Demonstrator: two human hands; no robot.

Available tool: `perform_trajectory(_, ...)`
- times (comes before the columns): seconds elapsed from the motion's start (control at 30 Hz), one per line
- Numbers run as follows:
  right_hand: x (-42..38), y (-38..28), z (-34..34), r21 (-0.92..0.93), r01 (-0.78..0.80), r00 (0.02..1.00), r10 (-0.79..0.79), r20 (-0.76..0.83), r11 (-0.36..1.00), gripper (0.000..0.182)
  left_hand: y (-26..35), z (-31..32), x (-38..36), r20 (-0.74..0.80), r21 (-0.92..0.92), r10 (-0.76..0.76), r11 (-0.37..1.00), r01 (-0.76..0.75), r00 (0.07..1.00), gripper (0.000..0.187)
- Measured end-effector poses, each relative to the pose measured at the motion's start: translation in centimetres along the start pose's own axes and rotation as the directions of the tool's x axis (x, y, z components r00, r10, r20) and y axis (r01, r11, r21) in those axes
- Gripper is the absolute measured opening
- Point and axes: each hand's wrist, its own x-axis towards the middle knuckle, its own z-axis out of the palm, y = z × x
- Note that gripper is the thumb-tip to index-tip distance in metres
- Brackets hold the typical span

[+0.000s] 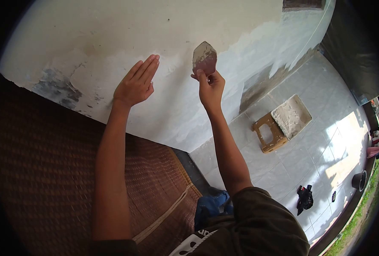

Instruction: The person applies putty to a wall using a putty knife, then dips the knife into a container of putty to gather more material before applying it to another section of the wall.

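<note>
Against the pale wall (112,25), my left hand (134,83) lies flat, its fingers stretched out and held side by side, with nothing in it. To its right, my right hand (211,91) pinches the lower end of a flat, reddish-brown, angular piece (204,66) between thumb and fingers. Grey-white paste coats the upper half of this piece, which is raised in front of the wall. The wall has smeared whitish areas around both hands and a dark, flaking patch (59,89) left of my left hand.
A tray (302,103) of whitish paste rests partly on a brown stool (275,146) on the tiled floor (257,164). A brown woven mat (48,170) fills the lower left. Farther right are a black bundle (304,199) and a dark bucket (359,181).
</note>
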Motion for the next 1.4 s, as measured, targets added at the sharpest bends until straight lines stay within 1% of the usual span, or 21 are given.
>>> perform_trajectory(0.03,0.4,1.2,-0.2,-0.266,0.217,0.976,-0.211,0.051,0.939,0.020,0.0,0.0,0.0,-0.011,0.004,0.004,1.000,-0.004,1.000,0.064)
perform_trajectory(0.07,0.7,1.1,0.1,-0.412,0.325,0.944,-0.320,0.082,0.851,0.031,0.0,-0.1,0.0,-0.010,0.006,0.002,1.000,-0.002,1.000,0.064)
perform_trajectory(0.1,1.1,1.2,0.8,-0.411,0.327,0.943,-0.322,0.084,0.851,0.031,0.0,-0.2,0.1,-0.005,0.012,0.006,1.000,-0.006,1.000,0.064)
perform_trajectory(0.17,1.9,1.7,2.3,-0.681,0.547,0.739,-0.663,0.119,0.487,0.043,0.1,-0.2,0.1,0.001,0.020,0.008,1.000,-0.008,1.000,0.064)
perform_trajectory(0.23,2.2,2.5,4.0,-0.744,0.489,0.767,-0.631,0.118,0.455,0.049,0.0,0.0,0.0,-0.018,-0.007,0.003,1.000,-0.003,1.000,0.063)
perform_trajectory(0.3,2.5,3.9,5.6,-0.777,0.501,0.738,-0.657,0.153,0.382,0.050,0.0,-0.1,0.0,-0.017,-0.008,0.004,1.000,-0.004,1.000,0.063)
perform_trajectory(0.37,1.9,4.9,6.9,-0.727,0.506,0.778,-0.610,0.150,0.465,0.052,0.1,-0.2,0.1,-0.022,-0.010,0.009,1.000,-0.010,1.000,0.062)
perform_trajectory(0.47,0.8,5.6,7.6,-0.691,0.547,0.744,-0.653,0.142,0.472,0.053,0.0,-0.2,0.2,-0.025,-0.018,-0.002,1.000,0.001,1.000,0.061)
perform_trajectory(0.53,-0.6,6.1,7.5,-0.654,0.532,0.794,-0.584,0.167,0.537,0.054,0.0,-0.2,0.1,-0.026,-0.026,0.001,1.000,-0.002,1.000,0.062)
perform_trajectory(0.7,-5.8,7.1,4.8,-0.633,0.522,0.839,-0.478,0.259,0.572,0.060,0.0,-0.2,0.2,-0.032,-0.030,-0.001,1.000,0.000,0.999,0.063)
perform_trajectory(0.77,-8.0,6.8,3.5,-0.553,0.510,0.860,-0.392,0.327,0.659,0.064,0.0,-0.2,0.1,-0.026,-0.039,-0.008,0.999,0.007,1.000,0.063)
perform_trajectory(0.8,-8.1,6.3,2.8,-0.535,0.582,0.811,-0.480,0.335,0.612,0.052,0.0,-0.3,0.1,-0.026,-0.034,-0.005,0.999,0.004,1.000,0.063)
perform_trajectory(0.83,-7.6,6.1,2.3,-0.521,0.592,0.802,-0.514,0.304,0.615,0.054,0.0,-0.2,0.1,-0.026,-0.031,-0.001,1.000,0.000,1.000,0.063)
perform_trajectory(0.9,-5.2,3.6,2.0,-0.581,0.512,0.846,-0.488,0.214,0.633,0.060,0.0,-0.1,0.1,-0.021,-0.027,0.002,1.000,-0.003,1.000,0.063)
perform_trajectory(0.97,-1.2,2.3,3.1,-0.606,0.554,0.768,-0.631,0.109,0.571,0.054,0.0,-0.1,0.0,-0.021,-0.019,0.007,1.000,-0.008,1.000,0.063)
perform_trajectory(1.07,2.6,2.5,5.0,-0.705,0.514,0.766,-0.632,0.120,0.488,0.050,0.1,-0.2,0.0,-0.012,-0.003,0.006,1.000,-0.006,1.000,0.063)
perform_trajectory(1.1,2.9,3.4,5.7,-0.719,0.545,0.740,-0.651,0.171,0.431,0.049,0.0,-0.2,0.1,-0.018,-0.003,0.007,1.000,-0.008,1.000,0.062)
perform_trajectory(1.17,1.2,5.1,6.7,-0.713,0.561,0.741,-0.640,0.205,0.421,0.049,0.0,-0.2,0.1,-0.029,-0.002,0.010,1.000,-0.010,1.000,0.062)
perform_trajectory(1.27,-4.3,6.6,4.9,-0.667,0.591,0.773,-0.554,0.308,0.454,0.053,0.1,-0.2,0.1,-0.022,-0.005,-0.003,1.000,0.003,1.000,0.062)
perform_trajectory(1.33,-9.6,7.6,2.2,-0.631,0.526,0.850,-0.369,0.375,0.570,0.057,0.0,-0.1,0.0,-0.032,-0.043,-0.005,0.999,0.004,0.999,0.062)
perform_trajectory(1.4,-13.5,6.5,-1.0,-0.578,0.443,0.882,-0.218,0.417,0.686,0.057,0.1,-0.2,0.0,-0.036,-0.015,-0.006,1.000,0.005,0.999,0.060)
